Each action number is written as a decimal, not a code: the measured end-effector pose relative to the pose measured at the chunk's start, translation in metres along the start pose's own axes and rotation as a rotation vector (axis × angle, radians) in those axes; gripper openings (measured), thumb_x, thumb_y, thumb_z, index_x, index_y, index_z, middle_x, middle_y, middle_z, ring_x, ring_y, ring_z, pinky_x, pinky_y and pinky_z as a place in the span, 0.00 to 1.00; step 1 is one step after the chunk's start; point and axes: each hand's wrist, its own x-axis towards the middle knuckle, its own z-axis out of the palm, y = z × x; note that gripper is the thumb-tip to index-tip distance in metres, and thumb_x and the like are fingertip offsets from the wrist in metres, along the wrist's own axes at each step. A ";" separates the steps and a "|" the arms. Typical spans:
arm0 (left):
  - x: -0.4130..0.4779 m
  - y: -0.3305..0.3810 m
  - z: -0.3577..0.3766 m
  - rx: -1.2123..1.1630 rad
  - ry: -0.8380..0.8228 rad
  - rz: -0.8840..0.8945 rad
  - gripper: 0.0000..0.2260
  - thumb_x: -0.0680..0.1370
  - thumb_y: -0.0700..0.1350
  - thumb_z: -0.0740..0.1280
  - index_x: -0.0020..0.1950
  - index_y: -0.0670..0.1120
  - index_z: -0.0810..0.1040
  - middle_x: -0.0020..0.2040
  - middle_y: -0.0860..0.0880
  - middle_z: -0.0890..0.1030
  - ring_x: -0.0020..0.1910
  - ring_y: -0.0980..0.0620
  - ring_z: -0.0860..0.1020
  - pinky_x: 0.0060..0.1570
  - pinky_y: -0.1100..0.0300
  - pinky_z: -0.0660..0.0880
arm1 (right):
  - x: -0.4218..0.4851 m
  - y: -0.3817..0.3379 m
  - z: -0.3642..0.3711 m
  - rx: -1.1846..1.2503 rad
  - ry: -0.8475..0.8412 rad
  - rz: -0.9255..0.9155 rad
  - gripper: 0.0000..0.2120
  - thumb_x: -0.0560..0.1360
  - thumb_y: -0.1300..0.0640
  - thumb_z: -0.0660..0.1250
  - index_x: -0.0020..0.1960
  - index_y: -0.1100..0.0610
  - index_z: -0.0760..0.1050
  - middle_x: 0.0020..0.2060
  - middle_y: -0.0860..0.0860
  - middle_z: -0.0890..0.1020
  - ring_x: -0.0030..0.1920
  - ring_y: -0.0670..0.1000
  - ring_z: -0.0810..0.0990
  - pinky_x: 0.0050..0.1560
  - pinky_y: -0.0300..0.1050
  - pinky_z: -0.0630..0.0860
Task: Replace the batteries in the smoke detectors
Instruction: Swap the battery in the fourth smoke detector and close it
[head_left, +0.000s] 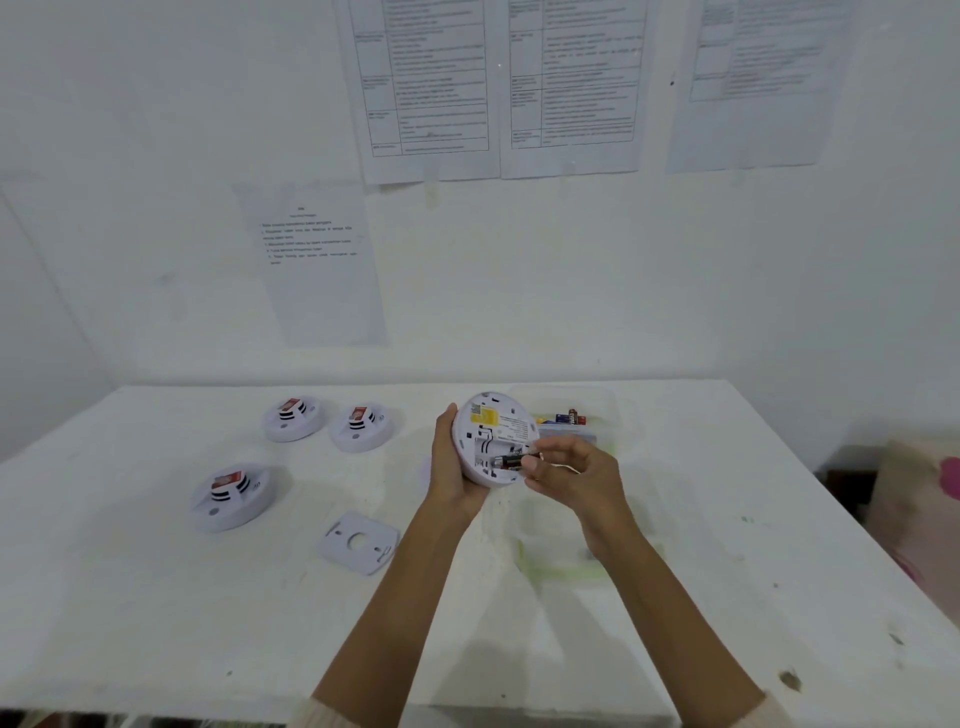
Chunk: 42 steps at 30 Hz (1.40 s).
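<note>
Two bare forearms reach out over a white table (727, 519), seen from the person's own head. The left hand (457, 470) grips a round white detector (488, 423), wrapped round its left and lower rim. The detector is held above the middle of the table, tilted so that its back faces the camera. A yellow label and small print show on that back.

The right hand (571, 475) pinches a dark battery (511, 461) between thumb and fingertips. The battery lies crosswise at the open compartment in the lower part of the back. Whether it is seated there cannot be told.

Just behind the hands, a clear box (605, 415) holds spare batteries (563, 417). Three more units stand on the table to the left, each with a red-and-white tag on top. The far detector (292, 418) and the middle detector (361, 427) stand side by side, and the near detector (234, 496) is apart from them. A flat white plate (360, 543) with a round hole lies near the left forearm. Printed sheets (431, 88) hang on the wall behind.
</note>
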 end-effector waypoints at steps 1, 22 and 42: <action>-0.001 0.000 0.000 0.002 0.006 0.005 0.25 0.80 0.57 0.51 0.65 0.40 0.72 0.57 0.38 0.77 0.54 0.41 0.76 0.53 0.49 0.72 | -0.001 0.001 0.000 0.015 0.018 0.006 0.09 0.67 0.71 0.72 0.44 0.62 0.78 0.37 0.55 0.80 0.37 0.51 0.81 0.35 0.35 0.79; 0.001 0.005 0.004 -0.017 -0.022 0.046 0.22 0.80 0.57 0.50 0.54 0.43 0.76 0.52 0.41 0.79 0.50 0.43 0.76 0.52 0.50 0.71 | 0.006 -0.003 -0.008 -0.037 -0.128 -0.012 0.08 0.74 0.69 0.64 0.50 0.62 0.79 0.35 0.52 0.84 0.37 0.46 0.84 0.42 0.37 0.81; 0.003 -0.003 0.004 -0.066 0.004 0.029 0.23 0.80 0.57 0.51 0.54 0.42 0.76 0.42 0.42 0.84 0.48 0.43 0.77 0.47 0.50 0.73 | 0.011 -0.005 0.005 -0.169 -0.055 -0.081 0.05 0.74 0.68 0.66 0.48 0.65 0.79 0.31 0.52 0.81 0.30 0.47 0.79 0.37 0.38 0.81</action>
